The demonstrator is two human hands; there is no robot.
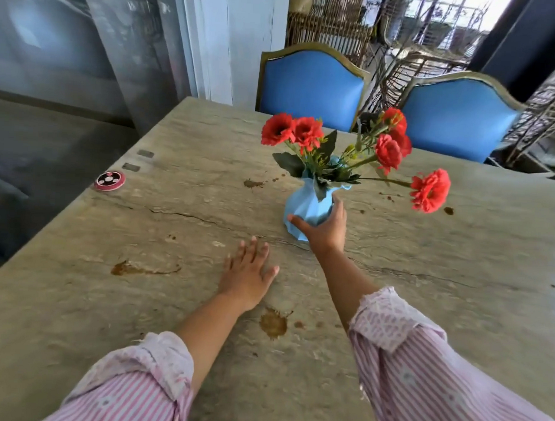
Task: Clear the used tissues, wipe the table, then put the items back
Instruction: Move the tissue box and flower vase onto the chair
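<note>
Weathered stone-look grey fills most of the head view: a broad desk (pixel 457 248) with a long crack running across it and brown spill stains, the largest at 6 o'clock of the left hand near the forearm (pixel 273 324), another at 9 o'clock of that hand (pixel 123 267), and smaller splashes toward the far side. At about 1 o'clock of centre stands a faceted blue vase (pixel 304 208) holding red artificial flowers (pixel 388 151). The right hand (pixel 324 229) wraps the vase's lower body, thumb on the near left face and fingers around the right side. The left hand (pixel 248 275) lies flat on the desk, fingers spread wide, holding nothing. Both sleeves are pink-striped and rolled. A round red call button (pixel 110 180) sits at 10 o'clock by the desk's left edge. Two blue upholstered chairs (pixel 312 85) stand at 12 o'clock behind the desk.
</note>
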